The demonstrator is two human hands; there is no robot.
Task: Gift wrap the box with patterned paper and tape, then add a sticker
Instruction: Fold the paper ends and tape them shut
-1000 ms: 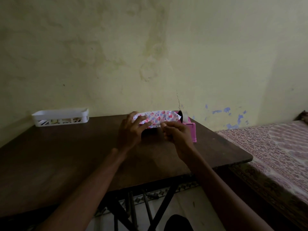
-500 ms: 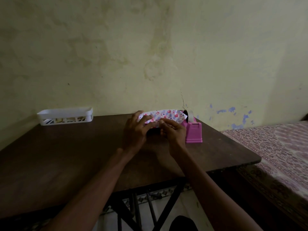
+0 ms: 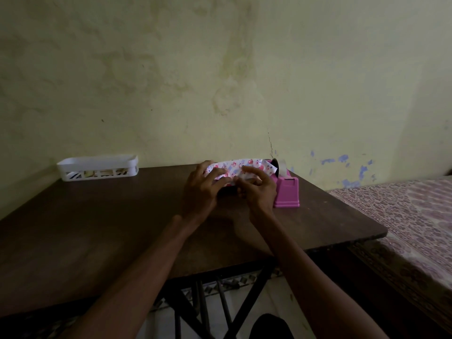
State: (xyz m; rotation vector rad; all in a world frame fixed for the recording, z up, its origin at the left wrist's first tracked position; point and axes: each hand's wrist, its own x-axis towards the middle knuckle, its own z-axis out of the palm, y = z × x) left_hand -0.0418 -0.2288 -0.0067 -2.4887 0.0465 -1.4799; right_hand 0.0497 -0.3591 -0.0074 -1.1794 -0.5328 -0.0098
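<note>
Head view: a small box covered in patterned paper, white with pink and blue hearts, is seen in dim light.
Box position: it is held at the far side of a dark wooden table, close to the wall, between both hands.
Left hand: it is curled round the box's left end, with the thumb laid across the paper on top.
Right hand: the paper's near edge appears to be pinched between thumb and curled fingers.
Tape dispenser: pink, loaded with a roll, it is set just beside the right hand.
Basket: white and slotted, it is placed at the table's far left.
Bed cover: patterned cloth is seen right of the table.
</note>
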